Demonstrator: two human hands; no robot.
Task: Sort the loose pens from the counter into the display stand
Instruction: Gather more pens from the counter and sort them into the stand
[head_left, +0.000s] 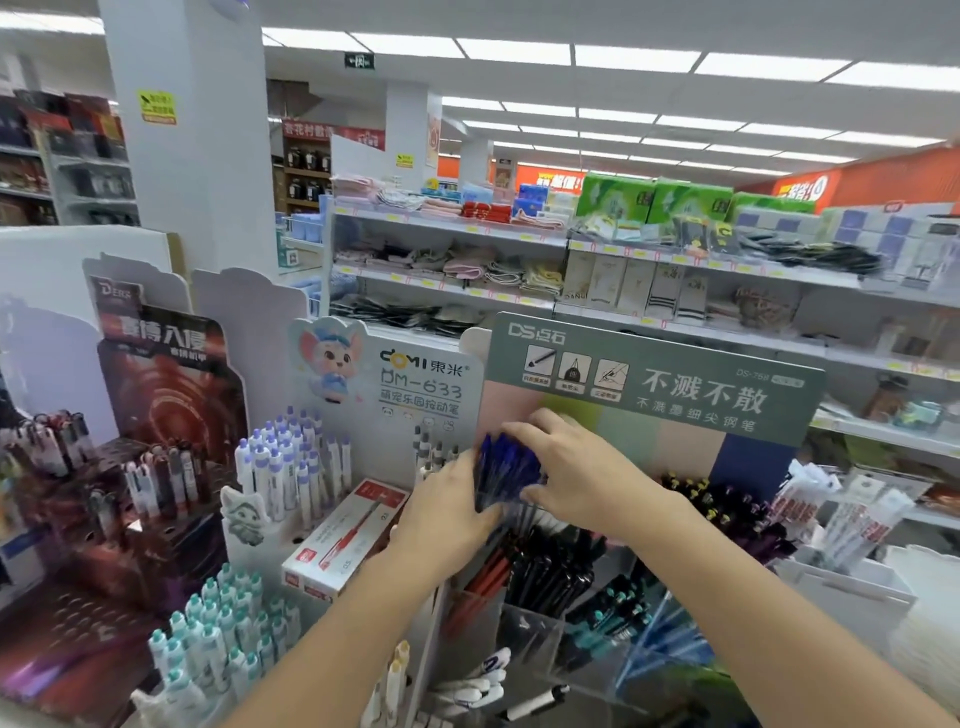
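In the head view, the left hand (448, 512) and the right hand (582, 467) together clasp a bundle of blue pens (506, 470), fingers curled round it from either side. The bundle is held upright above the clear display stand (530, 631), whose compartments hold red pens (488, 574) and black pens (550, 566).

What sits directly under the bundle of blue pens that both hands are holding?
Below the blue pens, clear compartments hold red pens and black pens. The left hand and right hand cover the bundle's lower ends.
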